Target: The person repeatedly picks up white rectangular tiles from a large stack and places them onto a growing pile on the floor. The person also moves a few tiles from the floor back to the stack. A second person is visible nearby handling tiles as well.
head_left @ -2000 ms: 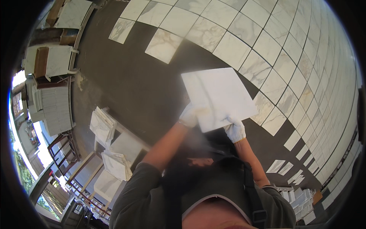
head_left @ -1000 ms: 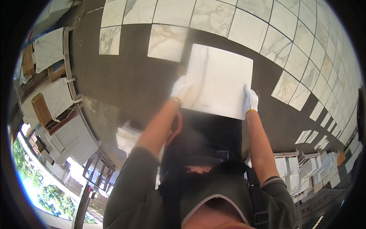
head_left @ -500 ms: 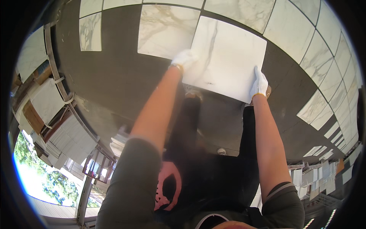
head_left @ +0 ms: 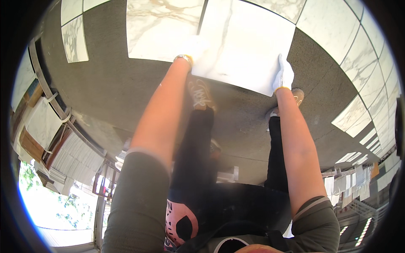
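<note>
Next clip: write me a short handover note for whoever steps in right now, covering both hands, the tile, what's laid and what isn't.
Left hand: white glove, gripping the left edge of the marble tile.
Right hand: white glove, gripping the tile's right corner.
Tile: held out in front over the dark floor bed, beside a laid tile; whether it touches the bed cannot be told.
Done: rows of tiles laid on the right and along the top.
Left: this tile is not released; a wide dark area is bare.
</note>
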Motion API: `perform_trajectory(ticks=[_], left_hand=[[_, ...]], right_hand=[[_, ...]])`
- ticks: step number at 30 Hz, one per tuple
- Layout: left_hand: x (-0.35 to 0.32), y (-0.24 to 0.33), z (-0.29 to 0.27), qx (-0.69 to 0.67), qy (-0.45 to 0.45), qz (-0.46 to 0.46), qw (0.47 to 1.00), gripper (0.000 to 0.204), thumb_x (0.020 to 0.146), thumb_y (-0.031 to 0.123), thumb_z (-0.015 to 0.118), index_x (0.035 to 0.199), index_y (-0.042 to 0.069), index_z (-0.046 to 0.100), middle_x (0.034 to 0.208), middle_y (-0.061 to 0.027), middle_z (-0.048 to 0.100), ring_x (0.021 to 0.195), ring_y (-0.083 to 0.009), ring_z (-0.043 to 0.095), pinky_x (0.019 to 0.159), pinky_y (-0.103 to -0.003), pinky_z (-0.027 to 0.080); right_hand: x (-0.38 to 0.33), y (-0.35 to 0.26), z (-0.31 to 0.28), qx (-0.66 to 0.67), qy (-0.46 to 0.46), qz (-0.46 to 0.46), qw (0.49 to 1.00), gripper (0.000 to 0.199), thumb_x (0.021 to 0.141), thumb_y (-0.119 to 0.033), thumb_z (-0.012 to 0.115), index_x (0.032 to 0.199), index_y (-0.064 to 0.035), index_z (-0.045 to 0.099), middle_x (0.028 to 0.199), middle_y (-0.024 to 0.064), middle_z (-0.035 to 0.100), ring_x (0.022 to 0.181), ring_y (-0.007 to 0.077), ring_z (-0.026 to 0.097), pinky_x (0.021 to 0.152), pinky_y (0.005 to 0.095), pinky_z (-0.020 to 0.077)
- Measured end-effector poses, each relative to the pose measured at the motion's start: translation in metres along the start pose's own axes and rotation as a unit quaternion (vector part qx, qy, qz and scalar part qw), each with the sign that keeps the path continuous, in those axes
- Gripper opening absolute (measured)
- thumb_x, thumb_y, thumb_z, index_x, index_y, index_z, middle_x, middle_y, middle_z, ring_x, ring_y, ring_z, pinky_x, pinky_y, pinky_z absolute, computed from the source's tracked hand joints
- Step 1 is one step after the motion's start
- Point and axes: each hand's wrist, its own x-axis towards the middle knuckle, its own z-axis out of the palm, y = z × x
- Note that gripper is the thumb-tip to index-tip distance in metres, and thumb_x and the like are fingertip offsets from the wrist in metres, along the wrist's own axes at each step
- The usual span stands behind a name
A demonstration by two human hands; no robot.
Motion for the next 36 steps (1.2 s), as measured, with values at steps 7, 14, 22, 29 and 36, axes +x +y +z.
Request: perform_trajectory(ticks=[7, 14, 22, 29, 36], left_hand=[[0.020, -0.014, 0.003, -0.025, -0.015, -0.054, 0.998, 0.045, 0.091, 0.032, 0.072, 0.127, 0.005, 0.066, 0.120, -0.0111, 0.069, 0.111, -0.0227, 0.062, 0.098, -0.038, 0.050], [0.031, -0.018, 0.007, 0.107, -0.004, -0.059, 0.993, 0.049, 0.090, 0.039, 0.069, 0.127, 0.006, 0.066, 0.128, -0.0169, 0.068, 0.120, -0.0320, 0.062, 0.101, -0.044, 0.049], [0.027, -0.007, -0.001, 0.326, 0.027, -0.038, 0.944, 0.051, 0.094, 0.048, 0.058, 0.119, 0.005, 0.072, 0.128, -0.0205, 0.068, 0.117, -0.0373, 0.064, 0.102, -0.045, 0.049], [-0.036, -0.034, -0.001, 0.316, 0.025, -0.030, 0.948, 0.039, 0.099, 0.038, 0.054, 0.117, 0.008, 0.072, 0.126, -0.0186, 0.069, 0.117, -0.0363, 0.064, 0.102, -0.045, 0.050], [-0.085, -0.056, 0.016, 0.331, -0.128, -0.060, 0.933, 0.034, 0.101, 0.029, 0.048, 0.114, 0.012, 0.075, 0.124, -0.0154, 0.070, 0.112, -0.0344, 0.066, 0.098, -0.044, 0.052]], right_hand=[[-0.004, -0.010, 0.001, -0.168, -0.036, 0.010, 0.985, 0.054, 0.093, -0.046, 0.073, 0.118, 0.0023, 0.068, 0.108, 0.0062, 0.065, 0.096, 0.0163, 0.054, 0.091, 0.0328, 0.0443], [0.013, 0.000, 0.001, -0.173, -0.072, 0.014, 0.982, 0.059, 0.093, -0.050, 0.071, 0.118, 0.0031, 0.067, 0.107, 0.0080, 0.066, 0.096, 0.0162, 0.055, 0.089, 0.0332, 0.0455], [0.027, 0.004, -0.002, -0.215, -0.068, 0.041, 0.973, 0.064, 0.093, -0.053, 0.069, 0.123, 0.0037, 0.066, 0.112, 0.0126, 0.068, 0.101, 0.0220, 0.060, 0.091, 0.0371, 0.0490], [0.032, 0.008, 0.002, -0.333, -0.059, -0.013, 0.941, 0.075, 0.096, -0.060, 0.058, 0.131, 0.0062, 0.061, 0.127, 0.0233, 0.066, 0.115, 0.0309, 0.063, 0.102, 0.0410, 0.0459], [0.020, -0.014, 0.000, -0.564, -0.122, -0.143, 0.804, 0.062, 0.103, -0.054, 0.044, 0.134, -0.0024, 0.062, 0.135, 0.0311, 0.060, 0.123, 0.0445, 0.059, 0.108, 0.0474, 0.0438]])
